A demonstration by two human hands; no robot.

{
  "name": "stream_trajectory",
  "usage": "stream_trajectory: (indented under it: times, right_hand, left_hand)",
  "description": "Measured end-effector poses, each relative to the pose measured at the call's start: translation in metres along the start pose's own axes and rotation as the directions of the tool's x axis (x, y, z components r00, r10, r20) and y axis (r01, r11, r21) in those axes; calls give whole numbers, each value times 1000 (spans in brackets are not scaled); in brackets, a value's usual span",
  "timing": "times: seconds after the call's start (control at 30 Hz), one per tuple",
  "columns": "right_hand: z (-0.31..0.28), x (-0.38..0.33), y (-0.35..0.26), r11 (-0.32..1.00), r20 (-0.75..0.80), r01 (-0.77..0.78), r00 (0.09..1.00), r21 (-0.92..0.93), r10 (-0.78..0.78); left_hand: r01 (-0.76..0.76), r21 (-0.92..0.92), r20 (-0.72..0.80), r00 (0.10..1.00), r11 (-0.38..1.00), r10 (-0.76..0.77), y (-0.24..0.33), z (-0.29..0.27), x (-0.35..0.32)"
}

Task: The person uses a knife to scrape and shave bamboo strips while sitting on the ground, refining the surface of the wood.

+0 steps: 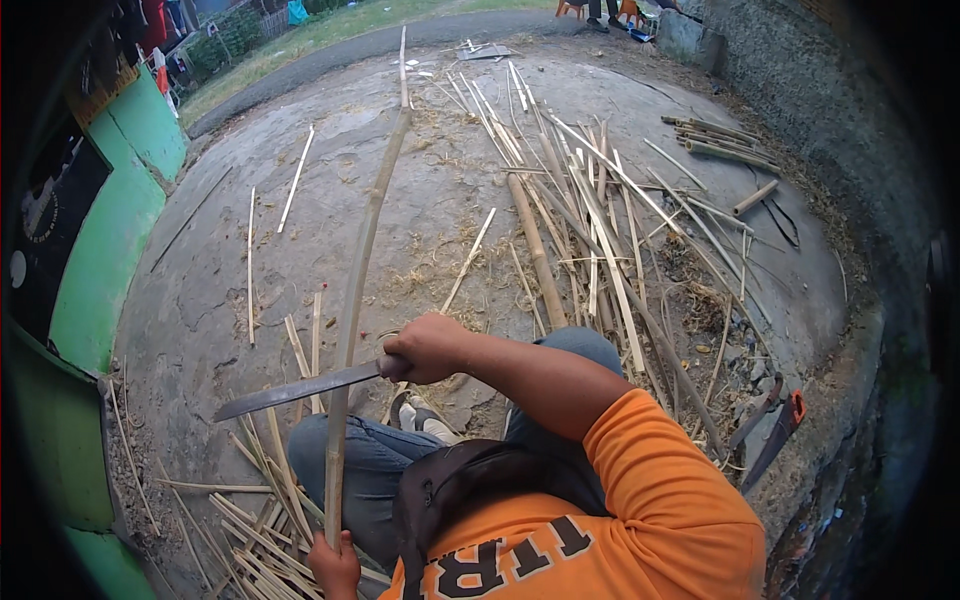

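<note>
My right hand (430,348) is closed round the handle of a machete (285,393). Its long dark blade points left and crosses the bamboo pole (370,225) above my left thigh; whether the edge bites into it I cannot tell. Low in the view, my left hand (336,566) grips the near end of that pole. From there the pole runs past my left leg and far ahead over the ground, narrowing to a pale tip.
Split bamboo strips (262,560) lie heaped at lower left. A larger pile of strips (610,240) spreads ahead to the right, with cut bamboo tubes (725,145) beyond. An orange-handled saw (780,435) rests at right. A green wall (110,230) borders the left, a rough grey wall (800,100) the right.
</note>
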State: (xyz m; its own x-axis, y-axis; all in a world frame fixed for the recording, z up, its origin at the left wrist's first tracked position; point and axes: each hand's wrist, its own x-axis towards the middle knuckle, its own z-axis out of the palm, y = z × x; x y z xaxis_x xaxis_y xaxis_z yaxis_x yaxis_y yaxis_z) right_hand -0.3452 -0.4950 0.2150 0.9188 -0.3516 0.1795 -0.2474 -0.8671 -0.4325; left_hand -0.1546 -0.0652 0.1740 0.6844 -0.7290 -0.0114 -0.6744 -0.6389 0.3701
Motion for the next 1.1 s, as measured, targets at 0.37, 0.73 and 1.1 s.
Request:
stream_trajectory:
  times: [0.37,0.73,1.1]
  right_hand:
    - [2,-2,-8,999,53,31,998,-33,-29]
    - [-1,3,-4,1000,134,4,991,-22,-1]
    - [17,7,9,997,60,62,996,-43,-59]
  left_hand:
    - [-9,-37,-25,1000,999,8,-2,6,-2]
    - [-21,-8,-42,999,1000,21,-16,15,-3]
    - [-31,-19,-61,998,999,29,-9,14,0]
